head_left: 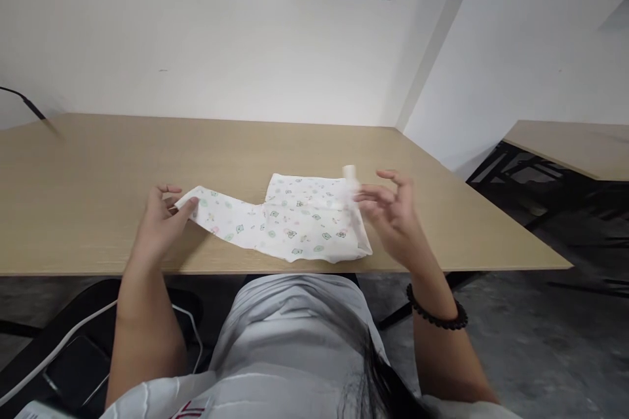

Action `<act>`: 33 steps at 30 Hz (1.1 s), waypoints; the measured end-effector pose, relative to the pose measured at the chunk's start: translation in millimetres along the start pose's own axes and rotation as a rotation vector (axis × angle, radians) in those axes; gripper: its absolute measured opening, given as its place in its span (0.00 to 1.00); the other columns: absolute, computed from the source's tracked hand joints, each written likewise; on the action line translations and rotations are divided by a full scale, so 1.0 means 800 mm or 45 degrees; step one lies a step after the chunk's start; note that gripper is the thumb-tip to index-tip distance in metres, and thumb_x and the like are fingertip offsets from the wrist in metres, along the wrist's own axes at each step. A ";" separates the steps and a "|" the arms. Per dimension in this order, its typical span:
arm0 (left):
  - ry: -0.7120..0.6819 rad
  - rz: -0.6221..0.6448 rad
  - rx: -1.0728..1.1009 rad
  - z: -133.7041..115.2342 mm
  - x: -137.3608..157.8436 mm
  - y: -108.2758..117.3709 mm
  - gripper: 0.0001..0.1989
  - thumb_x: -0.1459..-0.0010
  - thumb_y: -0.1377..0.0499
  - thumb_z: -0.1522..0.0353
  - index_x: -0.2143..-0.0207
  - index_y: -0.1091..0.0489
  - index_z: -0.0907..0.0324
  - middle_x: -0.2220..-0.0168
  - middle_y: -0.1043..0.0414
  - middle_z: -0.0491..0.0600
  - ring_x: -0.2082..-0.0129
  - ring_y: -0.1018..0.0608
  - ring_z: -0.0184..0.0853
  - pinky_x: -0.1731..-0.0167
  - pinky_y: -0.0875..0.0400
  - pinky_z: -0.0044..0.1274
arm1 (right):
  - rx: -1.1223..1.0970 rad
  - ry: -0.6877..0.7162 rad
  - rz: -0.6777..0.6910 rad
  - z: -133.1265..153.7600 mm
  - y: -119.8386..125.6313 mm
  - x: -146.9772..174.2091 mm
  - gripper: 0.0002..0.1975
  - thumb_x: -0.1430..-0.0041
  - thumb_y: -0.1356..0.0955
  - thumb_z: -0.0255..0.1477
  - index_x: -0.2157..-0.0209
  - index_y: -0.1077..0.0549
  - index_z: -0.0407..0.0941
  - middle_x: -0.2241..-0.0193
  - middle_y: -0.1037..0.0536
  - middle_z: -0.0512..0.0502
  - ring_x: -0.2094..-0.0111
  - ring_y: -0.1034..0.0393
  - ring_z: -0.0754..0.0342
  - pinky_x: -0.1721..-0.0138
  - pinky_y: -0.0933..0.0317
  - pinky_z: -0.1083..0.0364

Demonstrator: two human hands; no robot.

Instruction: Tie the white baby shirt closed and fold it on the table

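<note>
A small white garment [307, 226], printed with green and pink figures, lies spread on the table in front of me. A long sleeve-like part [230, 216] reaches out to the left. Its end is pinched between the thumb and fingers of my left hand [164, 216], lifted slightly off the tabletop. At the garment's right edge is my right hand [388, 206], smeared by motion, with thumb and forefinger closed on a blurred white strip of the cloth [350, 177]. Other fingers of that hand are raised. A dark beaded bracelet [437, 314] circles my right wrist.
The light wooden table [147, 150] meets a white wall [236, 52] at the back. A black thin stalk [32, 107] rises at the far left. A second table [570, 144] stands to the right. Below left, a white cable [63, 340] crosses a black seat.
</note>
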State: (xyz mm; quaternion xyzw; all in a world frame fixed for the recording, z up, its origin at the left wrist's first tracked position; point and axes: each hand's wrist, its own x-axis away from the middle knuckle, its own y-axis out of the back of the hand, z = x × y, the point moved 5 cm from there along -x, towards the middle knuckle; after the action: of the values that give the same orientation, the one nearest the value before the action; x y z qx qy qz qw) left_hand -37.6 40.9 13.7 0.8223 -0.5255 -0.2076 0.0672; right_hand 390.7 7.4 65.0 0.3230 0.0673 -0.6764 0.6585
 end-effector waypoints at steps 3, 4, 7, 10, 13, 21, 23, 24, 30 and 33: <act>-0.013 -0.183 0.318 -0.031 0.009 -0.019 0.24 0.51 0.34 0.62 0.57 0.43 0.53 0.65 0.29 0.45 0.67 0.22 0.35 0.68 0.26 0.26 | -0.119 0.194 0.110 0.024 -0.023 0.006 0.37 0.40 0.33 0.52 0.38 0.51 0.52 0.47 0.28 0.38 0.52 0.27 0.43 0.51 0.32 0.41; -0.042 -0.196 0.368 -0.043 0.012 -0.030 0.25 0.51 0.33 0.62 0.56 0.43 0.53 0.65 0.29 0.45 0.68 0.22 0.34 0.67 0.26 0.26 | -0.146 0.211 0.031 0.022 -0.018 0.008 0.36 0.39 0.35 0.53 0.38 0.51 0.53 0.49 0.26 0.38 0.53 0.26 0.43 0.51 0.32 0.41; -0.226 -0.123 0.365 -0.085 0.031 -0.071 0.24 0.46 0.36 0.60 0.52 0.43 0.53 0.60 0.27 0.48 0.67 0.21 0.33 0.66 0.25 0.26 | -0.205 0.174 -0.243 -0.002 0.009 0.016 0.31 0.37 0.39 0.53 0.40 0.49 0.53 0.59 0.22 0.42 0.59 0.25 0.45 0.56 0.31 0.43; -0.546 0.604 0.209 -0.132 0.072 -0.130 0.30 0.42 0.38 0.61 0.41 0.47 0.51 0.49 0.28 0.56 0.52 0.21 0.40 0.56 0.24 0.31 | -0.162 0.072 -0.373 -0.023 0.023 0.024 0.26 0.36 0.40 0.52 0.43 0.45 0.53 0.65 0.22 0.44 0.62 0.25 0.46 0.57 0.31 0.44; -0.765 1.111 -0.092 -0.148 0.116 -0.149 0.43 0.43 0.35 0.59 0.32 0.56 0.47 0.34 0.41 0.59 0.35 0.36 0.48 0.43 0.31 0.38 | -0.086 0.016 -0.389 -0.025 0.019 0.035 0.23 0.35 0.38 0.47 0.44 0.44 0.52 0.65 0.22 0.45 0.60 0.26 0.46 0.54 0.32 0.44; -0.767 0.982 -0.628 -0.077 0.092 -0.119 0.42 0.40 0.41 0.50 0.30 0.53 0.52 0.29 0.52 0.57 0.30 0.46 0.51 0.35 0.45 0.43 | 0.385 0.121 0.145 -0.024 -0.022 0.043 0.17 0.35 0.35 0.39 0.47 0.33 0.51 0.49 0.24 0.39 0.47 0.30 0.43 0.44 0.38 0.41; -0.829 1.036 -0.733 -0.060 0.095 -0.124 0.45 0.42 0.41 0.47 0.29 0.55 0.51 0.29 0.53 0.56 0.29 0.48 0.50 0.33 0.52 0.45 | 0.516 0.127 0.414 -0.031 -0.037 0.047 0.20 0.37 0.32 0.42 0.46 0.31 0.52 0.42 0.28 0.40 0.39 0.37 0.40 0.39 0.44 0.38; -0.867 1.058 -0.766 -0.055 0.100 -0.125 0.45 0.42 0.42 0.46 0.29 0.55 0.51 0.29 0.51 0.56 0.30 0.48 0.50 0.33 0.55 0.45 | 0.569 0.120 0.531 -0.034 -0.042 0.051 0.22 0.39 0.31 0.44 0.45 0.30 0.52 0.39 0.31 0.41 0.36 0.41 0.38 0.37 0.47 0.35; -1.092 0.966 -0.748 -0.053 0.133 -0.109 0.34 0.43 0.37 0.54 0.35 0.38 0.49 0.40 0.32 0.56 0.38 0.34 0.49 0.35 0.49 0.47 | 0.562 -0.016 0.869 -0.038 -0.024 0.083 0.44 0.53 0.23 0.44 0.35 0.38 0.56 0.32 0.42 0.44 0.32 0.50 0.37 0.34 0.50 0.36; -1.130 0.890 -0.660 -0.053 0.139 -0.097 0.25 0.38 0.44 0.72 0.40 0.32 0.48 0.45 0.29 0.53 0.41 0.30 0.45 0.38 0.40 0.45 | 0.545 -0.005 0.819 -0.041 -0.005 0.082 0.40 0.50 0.23 0.34 0.36 0.36 0.58 0.34 0.37 0.46 0.34 0.44 0.39 0.37 0.43 0.38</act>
State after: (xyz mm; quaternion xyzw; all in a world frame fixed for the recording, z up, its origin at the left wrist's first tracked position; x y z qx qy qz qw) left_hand 85.0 -28.5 -3.8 0.3938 -0.6741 -0.6161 0.1040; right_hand 403.5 -31.2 3.5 0.4567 -0.1815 -0.4345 0.7548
